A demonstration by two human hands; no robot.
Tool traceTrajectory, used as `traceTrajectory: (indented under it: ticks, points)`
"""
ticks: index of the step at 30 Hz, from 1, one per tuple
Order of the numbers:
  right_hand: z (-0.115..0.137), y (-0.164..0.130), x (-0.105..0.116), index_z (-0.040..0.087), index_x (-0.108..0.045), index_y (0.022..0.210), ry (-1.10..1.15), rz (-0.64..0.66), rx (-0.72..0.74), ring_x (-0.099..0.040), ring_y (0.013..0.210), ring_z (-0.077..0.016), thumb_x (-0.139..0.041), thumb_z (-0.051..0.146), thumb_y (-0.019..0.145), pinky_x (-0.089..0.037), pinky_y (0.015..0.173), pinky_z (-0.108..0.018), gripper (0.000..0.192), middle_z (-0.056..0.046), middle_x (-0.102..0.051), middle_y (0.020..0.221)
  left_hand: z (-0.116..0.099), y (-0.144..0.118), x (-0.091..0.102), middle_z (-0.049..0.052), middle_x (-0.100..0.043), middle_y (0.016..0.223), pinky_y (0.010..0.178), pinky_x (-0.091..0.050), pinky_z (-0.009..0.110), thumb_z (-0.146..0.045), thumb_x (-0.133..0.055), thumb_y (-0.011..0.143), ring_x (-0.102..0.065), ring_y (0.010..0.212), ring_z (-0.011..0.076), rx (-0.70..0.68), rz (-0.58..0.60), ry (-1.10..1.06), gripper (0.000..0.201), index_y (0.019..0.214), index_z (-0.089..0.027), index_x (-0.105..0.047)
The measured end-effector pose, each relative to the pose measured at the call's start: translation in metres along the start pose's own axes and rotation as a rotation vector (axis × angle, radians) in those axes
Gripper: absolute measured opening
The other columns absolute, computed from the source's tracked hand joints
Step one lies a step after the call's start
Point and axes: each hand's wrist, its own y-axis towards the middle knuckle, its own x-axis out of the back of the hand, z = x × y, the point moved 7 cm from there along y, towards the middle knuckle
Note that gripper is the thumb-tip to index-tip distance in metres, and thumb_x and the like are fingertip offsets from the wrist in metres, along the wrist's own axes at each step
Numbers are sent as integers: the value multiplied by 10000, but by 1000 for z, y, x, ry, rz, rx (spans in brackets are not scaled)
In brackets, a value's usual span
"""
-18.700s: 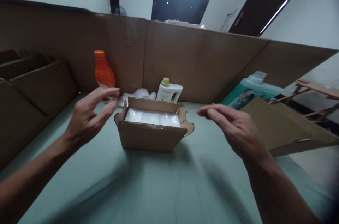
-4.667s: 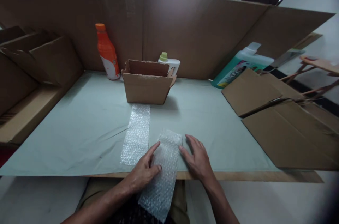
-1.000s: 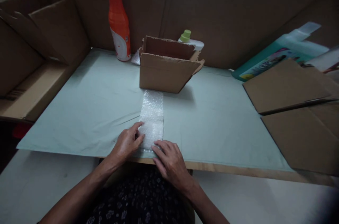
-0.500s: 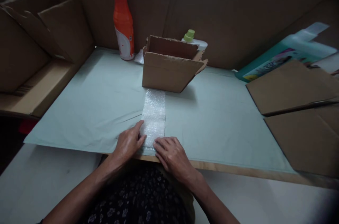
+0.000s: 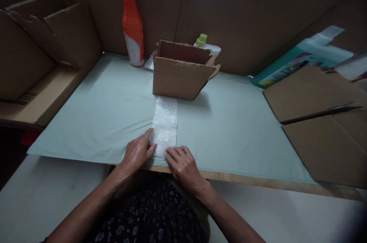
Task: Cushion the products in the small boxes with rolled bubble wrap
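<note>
A narrow strip of clear bubble wrap (image 5: 165, 122) lies flat on the pale green sheet (image 5: 235, 132), running from the table's front edge toward a small cardboard box (image 5: 177, 78). Along its left side rests my left hand (image 5: 137, 151), index finger and thumb spread apart, both touching the wrap. My right hand (image 5: 182, 164) is at the near right corner, fingers curled together over the wrap's edge. Its thumb is mostly hidden. The small box stands upright with its top flaps raised; its contents cannot be seen.
Behind the box stand an orange bottle (image 5: 132, 26) and a white bottle with a green cap (image 5: 202, 40). A large teal jug (image 5: 298, 57) leans at the back right beside cardboard flaps (image 5: 312, 93). Larger cardboard boxes (image 5: 65, 36) stand at the left.
The view has shifted slightly. Both hands keep nearly the same places on the bubble wrap, and the strip and box lie as before.
</note>
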Motion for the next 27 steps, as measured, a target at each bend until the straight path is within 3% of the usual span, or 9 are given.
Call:
traceTrajectory:
  ticks: [3, 5, 7, 11, 15, 18, 21, 27]
  points:
    - [-5, 2, -2, 155, -658, 1005, 43, -45, -11, -584, 886, -229, -479, 81, 967, -416, 799, -383, 198, -95, -717, 1011, 1, -4, 9, 56, -712, 914, 728, -526, 326, -330, -565, 918, -678, 772, 206, -54, -144, -105, 519, 1405, -167, -488]
    - [-12, 5, -1, 162, -652, 973, 116, -48, -55, -587, 881, -224, -515, 93, 950, -411, 821, -378, 155, -85, -720, 988, -4, -13, 24, 112, -667, 1138, 852, -547, 383, -363, -585, 910, -673, 976, 240, -189, -304, -187, 511, 1382, -187, -501]
    - [-19, 9, 1, 169, -644, 946, 209, -23, -109, -592, 874, -213, -541, 99, 933, -407, 839, -368, 125, -71, -719, 953, -13, -25, 34, 146, -543, 1384, 1037, -483, 467, -346, -615, 891, -559, 1258, 296, -383, -377, -230, 573, 1427, -225, -453]
    - [-34, 22, 3, 177, -625, 870, 362, 107, -191, -595, 802, -177, -546, 83, 915, -397, 817, -343, 131, -29, -694, 848, -23, -39, 26, 131, -384, 1573, 1201, -299, 558, -222, -601, 858, -275, 1502, 331, -657, -203, -225, 820, 1573, -275, -202]
    - [-46, 31, 4, 184, -608, 828, 497, 220, -262, -603, 769, -148, -526, 76, 931, -398, 806, -322, 170, 0, -689, 828, -15, -39, 10, 137, -305, 1628, 1211, -264, 596, -198, -587, 836, -200, 1531, 346, -671, -89, -149, 928, 1603, -258, -67]
    - [-41, 31, 6, 189, -617, 846, 442, 250, -201, -606, 801, -167, -555, 101, 927, -397, 810, -337, 135, -9, -689, 845, -7, -37, 4, 131, -329, 1619, 1198, -301, 580, -160, -570, 832, -234, 1521, 337, -631, -72, -117, 907, 1596, -273, -94]
    - [-26, 24, 8, 189, -629, 903, 245, 230, -94, -590, 873, -216, -604, 131, 898, -395, 818, -377, 63, -52, -691, 935, -5, -35, 1, 130, -379, 1592, 1190, -324, 558, -167, -585, 832, -305, 1493, 324, -604, -49, -100, 865, 1578, -280, -162]
    - [-3, 12, 7, 175, -617, 1016, 27, 184, 3, -553, 895, -254, -571, 116, 902, -402, 800, -410, 136, -95, -656, 994, -6, -31, 0, 118, -471, 1533, 1182, -340, 546, -213, -595, 832, -366, 1458, 316, -587, -44, -96, 802, 1550, -259, -238]
